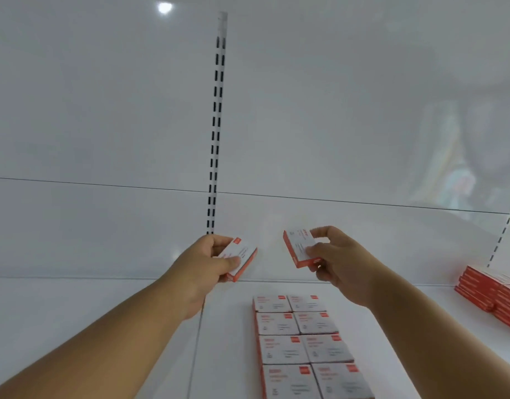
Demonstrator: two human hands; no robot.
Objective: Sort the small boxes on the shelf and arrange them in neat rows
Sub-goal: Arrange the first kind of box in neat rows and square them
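- Head view: one small box (240, 259) is pinched by the left hand (203, 262) above the shelf (75, 312)
- another box (301, 249) is pinched by the right hand (338, 256)
- arranged boxes (301, 344) are laid flat in two rows below

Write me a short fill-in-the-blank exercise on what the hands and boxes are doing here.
1. The left hand and the right hand each hold one small ____.
2. The boxes laid flat on the shelf form a block that is ____ boxes wide.
3. The stack of red-sided boxes stands at the far ____ of the shelf.

Missing words: box; two; right
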